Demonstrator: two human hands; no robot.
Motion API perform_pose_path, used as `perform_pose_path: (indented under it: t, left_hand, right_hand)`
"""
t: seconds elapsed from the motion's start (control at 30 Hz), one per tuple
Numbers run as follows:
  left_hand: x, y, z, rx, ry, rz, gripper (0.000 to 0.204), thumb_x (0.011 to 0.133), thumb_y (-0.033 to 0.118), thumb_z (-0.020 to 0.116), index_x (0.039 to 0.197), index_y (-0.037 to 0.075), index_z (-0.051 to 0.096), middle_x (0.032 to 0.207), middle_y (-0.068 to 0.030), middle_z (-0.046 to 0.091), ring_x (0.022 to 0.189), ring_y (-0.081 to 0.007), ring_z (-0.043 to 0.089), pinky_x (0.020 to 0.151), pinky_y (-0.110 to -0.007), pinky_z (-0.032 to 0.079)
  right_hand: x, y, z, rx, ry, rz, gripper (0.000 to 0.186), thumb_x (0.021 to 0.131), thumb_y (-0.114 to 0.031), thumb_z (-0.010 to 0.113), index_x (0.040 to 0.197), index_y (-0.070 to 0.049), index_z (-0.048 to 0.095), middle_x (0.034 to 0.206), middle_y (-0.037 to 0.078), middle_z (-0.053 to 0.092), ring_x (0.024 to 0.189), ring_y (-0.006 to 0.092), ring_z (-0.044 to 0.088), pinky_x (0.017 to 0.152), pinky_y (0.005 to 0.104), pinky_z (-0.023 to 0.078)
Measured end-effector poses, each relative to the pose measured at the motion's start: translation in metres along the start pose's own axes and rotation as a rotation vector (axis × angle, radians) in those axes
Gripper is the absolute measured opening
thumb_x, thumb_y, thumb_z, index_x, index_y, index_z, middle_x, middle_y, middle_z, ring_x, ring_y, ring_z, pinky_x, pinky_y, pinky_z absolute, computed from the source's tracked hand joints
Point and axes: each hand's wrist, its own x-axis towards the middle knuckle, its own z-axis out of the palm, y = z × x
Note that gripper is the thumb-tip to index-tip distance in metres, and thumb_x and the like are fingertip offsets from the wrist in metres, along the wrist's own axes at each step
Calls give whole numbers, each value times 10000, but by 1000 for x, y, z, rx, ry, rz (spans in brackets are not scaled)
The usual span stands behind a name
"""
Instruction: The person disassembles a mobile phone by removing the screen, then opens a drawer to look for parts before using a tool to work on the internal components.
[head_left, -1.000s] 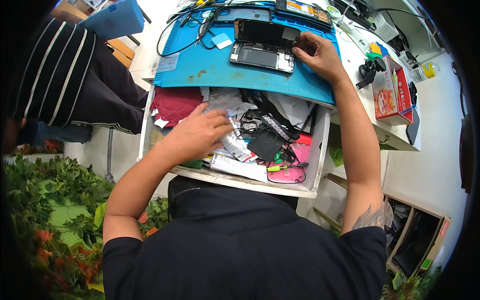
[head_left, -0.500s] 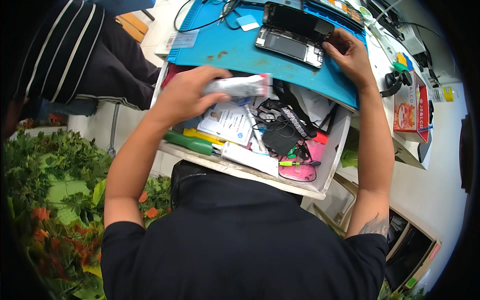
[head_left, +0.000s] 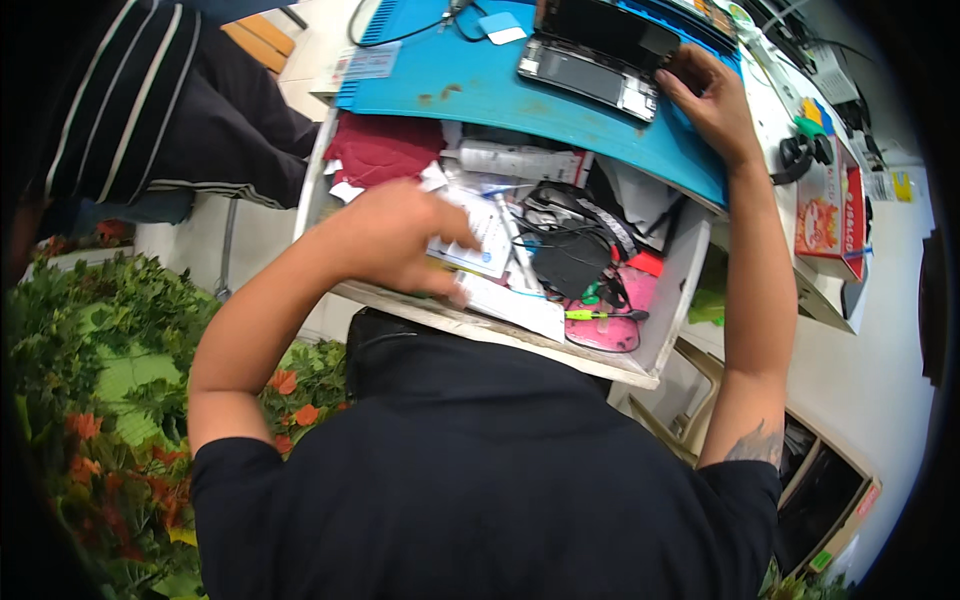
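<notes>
An opened smartphone (head_left: 585, 82) lies on the blue work mat, its insides bare and its dark screen (head_left: 612, 38) lifted along the far side. My right hand (head_left: 712, 98) pinches the right end of that screen between thumb and fingers. Below the mat, a drawer (head_left: 684, 290) is pulled out. My left hand (head_left: 395, 240), a little blurred, hovers over its left front with fingers apart and nothing in them. Beneath its fingertips lies a long white tube or box (head_left: 515, 306). A white tube (head_left: 515, 160) rests at the drawer's back, beside a dark red cloth (head_left: 385, 150).
The drawer also holds a printed card (head_left: 490, 240), a tangle of black cables and straps (head_left: 570, 250), and a pink pouch (head_left: 603, 336). On the blue mat (head_left: 480, 80) sits a small pale pad (head_left: 500, 28). A red box (head_left: 828, 225) stands right. Another person (head_left: 220, 110) is at left.
My left hand has let go of the white tube, now at the drawer's back, and moved nearer the drawer's front. It covers the green handle seen earlier. My right hand stays at the screen.
</notes>
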Motion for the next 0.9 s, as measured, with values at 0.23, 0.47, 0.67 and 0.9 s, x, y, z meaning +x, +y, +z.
perform_pose_path:
  t: [0.23,0.47,0.67,0.9]
  left_hand:
    - [12,24,35,57,-344,-60,519,987,342,776,1427,80,692,1221,-142,727,1086,-414,730,908,-525,580]
    - [24,0,-11,-388,-272,39,460,1027,240,733,1413,-7,698,1286,-198,755,1144,-364,730,1003,-464,564]
    - [34,0,-14,-332,-242,29,478,1062,270,692,1444,-16,676,1333,-206,716,1136,-357,730,986,-438,578]
    - [24,12,-3,103,132,-39,481,982,224,790,1432,75,705,1380,-151,706,1184,-379,714,981,-469,587]
  right_hand:
    - [11,-19,21,228,-27,108,172,999,-101,782,1119,-2,708,913,10,711,832,103,661,743,297,547]
    - [-4,-5,6,281,69,98,178,983,-58,796,1125,-12,700,943,2,725,861,94,676,770,287,555]
    - [-1,-2,8,337,2,130,204,1008,-77,782,1186,-29,696,1003,20,742,916,94,697,770,288,565]
    - [0,-17,7,24,61,-41,260,969,-147,820,1159,4,727,957,40,745,893,86,666,846,279,550]
